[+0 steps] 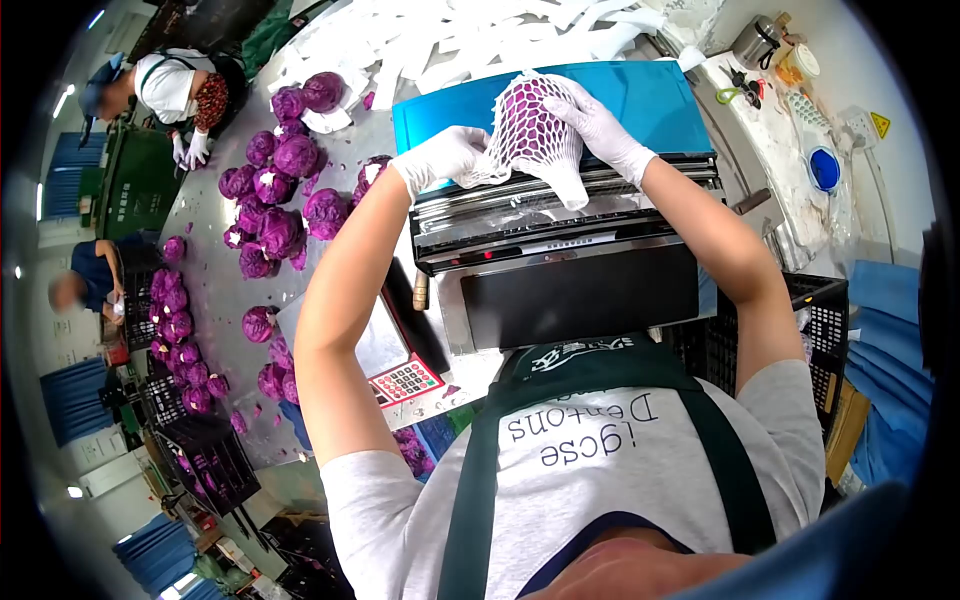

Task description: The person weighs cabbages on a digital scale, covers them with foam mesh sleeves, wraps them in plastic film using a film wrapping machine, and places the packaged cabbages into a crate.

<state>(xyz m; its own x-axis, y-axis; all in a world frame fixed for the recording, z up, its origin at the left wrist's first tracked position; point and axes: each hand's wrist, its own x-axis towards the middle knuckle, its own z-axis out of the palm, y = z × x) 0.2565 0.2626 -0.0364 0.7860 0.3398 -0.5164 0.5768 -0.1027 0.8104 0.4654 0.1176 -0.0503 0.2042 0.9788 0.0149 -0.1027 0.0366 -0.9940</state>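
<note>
A red cabbage [527, 108] sits in a white foam net sleeve [572, 185] on top of a wrapping machine with a blue top plate [440, 118]. The sleeve's narrow end hangs down over the dark rollers at the front. In a white glove, my left hand [445, 160] has its fingers curled in on the sleeve's left edge. My right hand [598, 130], also gloved, presses its fingers over the right side of the netted cabbage. The fingertips of my left hand are partly hidden by the net.
Several bare red cabbages [282, 233] lie on the metal table to the left. White foam sleeves [430, 50] are piled behind the machine. A scale with a red keypad [405, 382] stands at the front left. Two co-workers, including a person in white [170, 85], are at the left.
</note>
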